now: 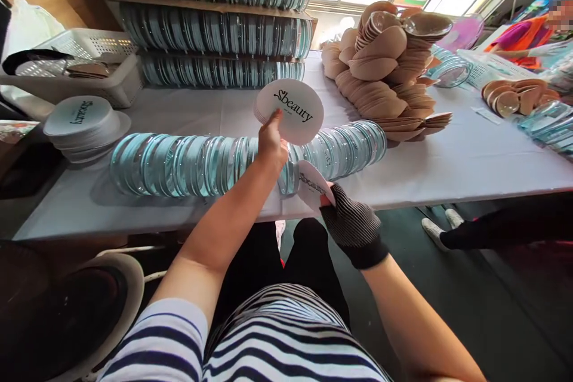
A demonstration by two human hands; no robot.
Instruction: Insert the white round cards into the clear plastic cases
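The right hand [353,224] is wearing a striped glove, so its fingers are mostly hiding; it's pinching one round white card [314,185] by the row of clear round cases [201,164] lying along the table [470,161]. The left hand [272,143] is gripping a small card stack [290,110] above that row. A white basket [89,65] is holding dark stuff that's hard to make out.
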